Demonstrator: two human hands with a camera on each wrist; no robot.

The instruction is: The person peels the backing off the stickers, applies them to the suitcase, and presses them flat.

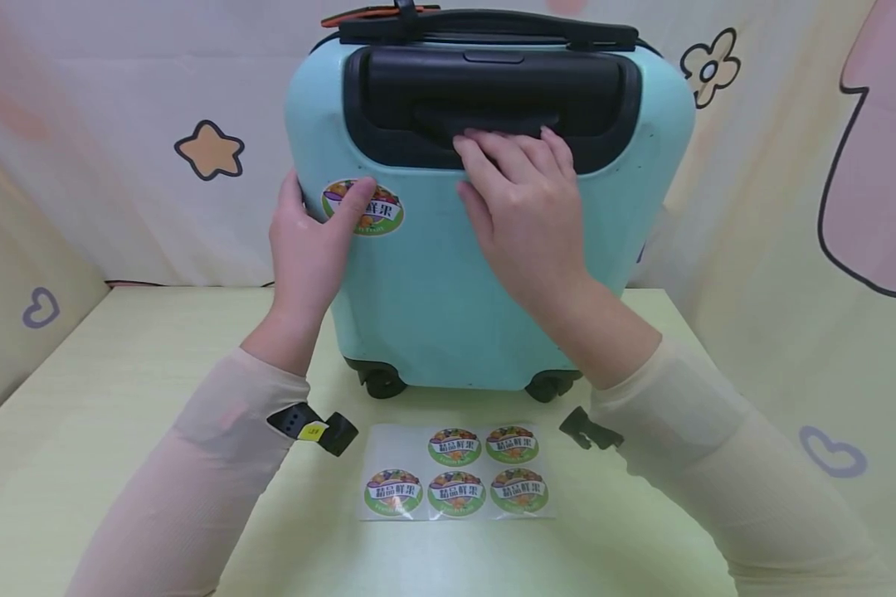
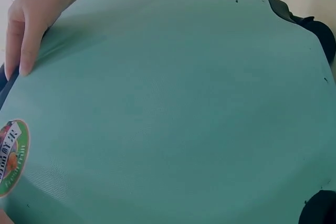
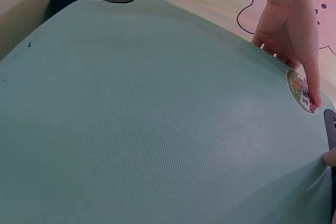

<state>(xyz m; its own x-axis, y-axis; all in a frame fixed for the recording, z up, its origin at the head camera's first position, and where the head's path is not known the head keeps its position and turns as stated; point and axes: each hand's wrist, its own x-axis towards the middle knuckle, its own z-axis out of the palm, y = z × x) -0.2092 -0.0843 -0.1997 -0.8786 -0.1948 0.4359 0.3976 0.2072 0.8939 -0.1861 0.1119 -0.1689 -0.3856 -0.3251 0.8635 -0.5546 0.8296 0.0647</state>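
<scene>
Left hand (image 1: 309, 249) is clamped on the side edge of a pale turquoise suitcase (image 1: 433, 282): its thumb lies on the front face and its fingers pass round the side. The suitcase stands upright on its wheels, between the two hands and extending below both. Directly under the left thumb is an oval fruit sticker (image 1: 383, 209) with a green lower border, flat on the shell; the thumb covers part of its upper area, with the printed characters partly visible beside it. Right hand (image 1: 533, 207), up and to the right of the left hand, has its fingers bent at the lower rim of a black recess (image 1: 597, 108), fingertips over the dark plastic, thumb apart from them near the shell; cannot tell whether the fingers hook anything inside. Above the right hand, along the suitcase top, runs a black carry handle (image 1: 493, 25), with an orange-edged item (image 1: 373, 12) at its left end. Well below both hands, on the pale table (image 1: 119, 431) in front of the wheels, lies a white sheet (image 1: 396, 444) bearing five matching stickers, two in the far row and three in the near row. Behind the hands and suitcase hangs a printed cloth (image 1: 157, 83); an orange star on it is left of the left hand.
</scene>
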